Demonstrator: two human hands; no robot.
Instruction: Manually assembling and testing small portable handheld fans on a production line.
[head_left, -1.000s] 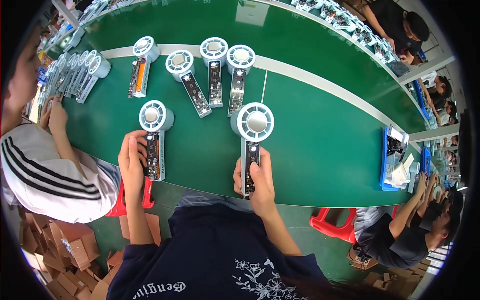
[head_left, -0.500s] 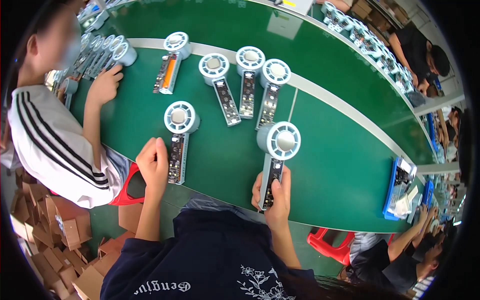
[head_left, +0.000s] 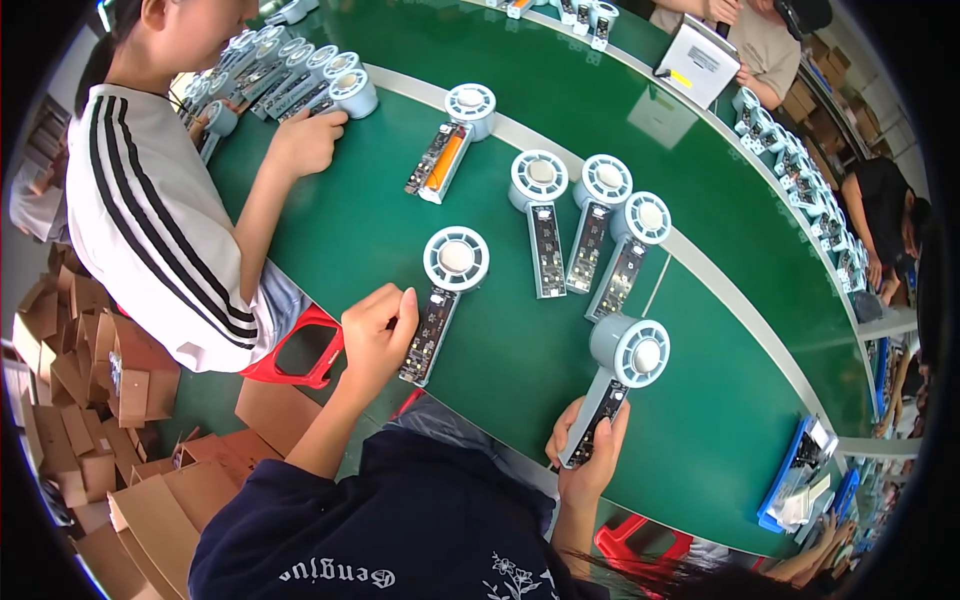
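My right hand point(head_left: 592, 452) is wrapped around the handle of a light-blue handheld fan point(head_left: 641, 352). The handle is uncovered, with a dark circuit board facing up under my thumb. My left hand point(head_left: 380, 340) is closed in a loose fist just above the table's near edge; whatever its fingers may hold is hidden. Right beside it lies another open-handled fan point(head_left: 456, 258), its board showing. Farther off, three similar fans point(head_left: 546, 240) point(head_left: 592, 245) point(head_left: 620, 275) lie close together. To their left rests one fan point(head_left: 440, 165) with an orange strip alongside its board.
The green table point(head_left: 520, 365) curves away to the right. At left, a co-worker's hand point(head_left: 310, 140) reaches beside a row of fans point(head_left: 350, 92). A blue tray point(head_left: 790, 475) with small parts stands at right. Cardboard boxes point(head_left: 150, 370) and red stools point(head_left: 310, 345) crowd the floor.
The whole view has swung, so the table and fans sit farther right and lower. My right hand still grips the fan, and my left stays closed beside the nearest one.
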